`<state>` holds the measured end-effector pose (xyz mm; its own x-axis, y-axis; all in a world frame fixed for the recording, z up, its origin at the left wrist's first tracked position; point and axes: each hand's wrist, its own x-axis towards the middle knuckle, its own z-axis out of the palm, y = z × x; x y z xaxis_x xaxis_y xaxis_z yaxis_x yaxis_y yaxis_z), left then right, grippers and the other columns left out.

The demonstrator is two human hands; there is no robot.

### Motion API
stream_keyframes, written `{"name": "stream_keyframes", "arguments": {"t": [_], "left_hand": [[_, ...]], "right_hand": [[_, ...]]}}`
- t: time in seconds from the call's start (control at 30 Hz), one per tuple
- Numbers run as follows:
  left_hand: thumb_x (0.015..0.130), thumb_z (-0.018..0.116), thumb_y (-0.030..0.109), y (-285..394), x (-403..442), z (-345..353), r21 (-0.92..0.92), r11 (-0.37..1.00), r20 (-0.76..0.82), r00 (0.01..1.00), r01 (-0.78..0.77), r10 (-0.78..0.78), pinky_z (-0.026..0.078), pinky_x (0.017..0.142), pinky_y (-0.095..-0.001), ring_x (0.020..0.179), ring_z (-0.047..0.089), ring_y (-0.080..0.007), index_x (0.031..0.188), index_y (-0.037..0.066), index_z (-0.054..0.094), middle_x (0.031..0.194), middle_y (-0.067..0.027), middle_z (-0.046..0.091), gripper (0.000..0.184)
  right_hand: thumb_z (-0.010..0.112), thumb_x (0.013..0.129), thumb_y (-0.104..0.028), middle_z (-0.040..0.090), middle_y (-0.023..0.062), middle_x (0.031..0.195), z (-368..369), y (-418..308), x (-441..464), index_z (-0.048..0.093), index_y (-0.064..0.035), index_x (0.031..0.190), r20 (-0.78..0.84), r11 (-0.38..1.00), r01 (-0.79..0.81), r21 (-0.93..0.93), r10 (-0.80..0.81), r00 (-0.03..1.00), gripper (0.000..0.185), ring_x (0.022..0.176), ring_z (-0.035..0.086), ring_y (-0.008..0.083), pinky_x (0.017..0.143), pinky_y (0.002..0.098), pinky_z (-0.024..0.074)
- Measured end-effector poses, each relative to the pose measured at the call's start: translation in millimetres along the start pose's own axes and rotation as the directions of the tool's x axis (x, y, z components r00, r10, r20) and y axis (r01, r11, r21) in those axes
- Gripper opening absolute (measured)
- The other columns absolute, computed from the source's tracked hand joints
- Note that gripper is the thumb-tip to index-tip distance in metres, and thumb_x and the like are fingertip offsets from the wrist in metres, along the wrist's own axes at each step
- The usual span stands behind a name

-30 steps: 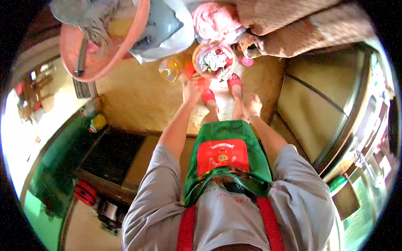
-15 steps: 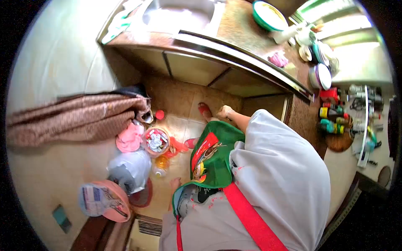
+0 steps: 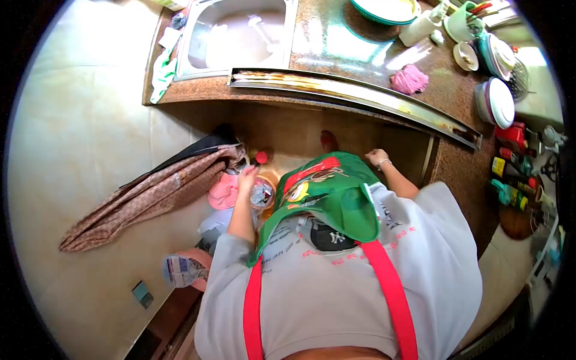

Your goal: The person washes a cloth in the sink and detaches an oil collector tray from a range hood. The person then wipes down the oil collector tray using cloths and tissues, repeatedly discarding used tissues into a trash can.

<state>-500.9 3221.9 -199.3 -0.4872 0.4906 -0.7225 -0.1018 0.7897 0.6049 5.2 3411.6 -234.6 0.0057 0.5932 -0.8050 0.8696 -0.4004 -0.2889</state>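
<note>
Left grip (image 3: pixel 247 176) and right grip (image 3: pixel 377 157), closure unclear, hang before a glossy brown counter (image 3: pixel 360 59).

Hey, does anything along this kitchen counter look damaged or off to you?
The long silver metal strip along the brown speckled countertop's front edge looks odd: uneven yellowish-brown patches mark its otherwise shiny surface, possibly grime or wear. No spill is evident.

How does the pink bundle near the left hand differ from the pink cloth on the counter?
The pink bundle sits low beside the left hand; the pink cloth lies on the counter. The bundle looks paler with broad folds, the cloth deeper pink and tightly crumpled. Both are pink.
</note>
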Motion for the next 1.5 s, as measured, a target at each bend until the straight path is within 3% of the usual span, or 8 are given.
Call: {"name": "stream_keyframes", "arguments": {"t": [0.43, 0.63, 0.8, 0.9, 1.03, 1.3, 1.43, 1.5], "left_hand": [[0.075, 0.073, 0.031, 169, 22, 114, 0.736, 0.525, 0.483, 0.875, -0.428, 0.035, 0.05, 0.086, -0.0366, 0.096, 0.065, -0.0291, 0.11, 0.003, 0.064, 0.103, -0.0161, 0.067, 0.046], [0.081, 0.07, 0.028, 264, -28, 162, 0.454, 0.294, 0.875, 0.484, -0.841, 0.032, 0.05, 0.083, -0.0334, 0.093, 0.064, -0.0233, 0.117, 0.002, 0.06, 0.104, -0.0162, 0.066, 0.047], [0.088, 0.065, 0.02, 329, -63, 180, 0.215, 0.502, 0.971, 0.239, -0.837, -0.018, 0.049, 0.081, -0.03, 0.089, 0.062, -0.0151, 0.121, 0.002, 0.056, 0.104, -0.0094, 0.065, 0.039], [0.089, 0.063, 0.017, 362, -86, 183, 0.165, 0.632, 0.978, 0.207, -0.757, -0.007, 0.048, 0.083, -0.0273, 0.093, 0.06, -0.0116, 0.122, 0.004, 0.055, 0.104, -0.0058, 0.065, 0.036], [0.09, 0.063, 0.017, 379, -88, 191, 0.12, 0.647, 0.972, 0.221, -0.753, 0.077, 0.047, 0.085, -0.0271, 0.095, 0.059, -0.0104, 0.121, 0.005, 0.057, 0.107, -0.0042, 0.065, 0.034], [0.089, 0.064, 0.014, 415, -55, 240, -0.11, 0.731, 0.861, 0.303, -0.674, 0.408, 0.049, 0.079, -0.0245, 0.085, 0.061, -0.0098, 0.111, 0.002, 0.063, 0.097, -0.0034, 0.067, 0.025], [0.09, 0.062, 0.013, 428, -56, 255, -0.029, 0.772, 0.81, 0.438, -0.635, 0.39, 0.049, 0.08, -0.024, 0.086, 0.062, -0.0109, 0.112, 0.002, 0.063, 0.102, -0.0059, 0.067, 0.025], [0.093, 0.059, 0.019, 428, -63, 252, -0.062, 0.882, 0.847, 0.443, -0.467, 0.294, 0.05, 0.079, -0.0249, 0.087, 0.064, -0.0132, 0.115, 0.002, 0.061, 0.106, -0.0088, 0.067, 0.028]], "right_hand": [[0.068, 0.082, -0.022, 0.066, 0.0086, 0.073, 62, 79, -8, 0.07, -0.0028, 0.085, 0.077, 0.504, -0.269, 0.821, 0.369, 0.926, 0.02, 0.061, 0.059, 0.0157, 0.058, 0.0322, 0.0464], [0.071, 0.082, -0.019, 0.069, 0.0046, 0.081, 3, -4, -105, 0.07, -0.0034, 0.09, -0.342, 0.69, 0.206, 0.694, 0.064, 0.938, 0.018, 0.072, 0.063, 0.0116, 0.069, 0.0271, 0.0509], [0.066, 0.084, -0.013, 0.07, 0.0077, 0.084, -150, -127, -154, 0.069, -0.0041, 0.094, -0.716, 0.692, 0.555, 0.461, -0.079, 0.694, 0.014, 0.073, 0.065, 0.0129, 0.068, 0.0266, 0.0514], [0.062, 0.082, -0.011, 0.068, 0.0129, 0.082, -211, -163, -112, 0.068, -0.0037, 0.094, -0.931, 0.886, 0.461, -0.042, -0.202, 0.304, 0.015, 0.072, 0.066, 0.0226, 0.072, 0.0325, 0.0522], [0.066, 0.08, -0.022, 0.066, 0.0162, 0.091, -239, -178, -48, 0.072, -0.0107, 0.089, -0.803, 0.992, 0.125, -0.023, -0.093, 0.589, 0.016, 0.088, 0.064, 0.0308, 0.081, 0.0418, 0.05], [0.063, 0.081, -0.019, 0.063, 0.0152, 0.083, -265, -246, -59, 0.068, -0.0058, 0.077, -0.98, 0.812, 0.583, -0.017, -0.128, 0.149, 0.015, 0.081, 0.061, 0.0331, 0.075, 0.0412, 0.0489], [0.063, 0.082, -0.017, 0.068, 0.0152, 0.088, -247, -234, -39, 0.07, -0.0037, 0.087, -0.877, 0.923, 0.383, 0.04, -0.151, 0.455, 0.016, 0.085, 0.065, 0.0304, 0.076, 0.039, 0.0513], [0.06, 0.086, -0.02, 0.067, 0.0154, 0.099, -235, -223, -49, 0.068, -0.0028, 0.098, -0.801, 0.646, 0.639, 0.417, -0.071, 0.595, 0.023, 0.094, 0.064, 0.0268, 0.082, 0.0401, 0.0498]]}}
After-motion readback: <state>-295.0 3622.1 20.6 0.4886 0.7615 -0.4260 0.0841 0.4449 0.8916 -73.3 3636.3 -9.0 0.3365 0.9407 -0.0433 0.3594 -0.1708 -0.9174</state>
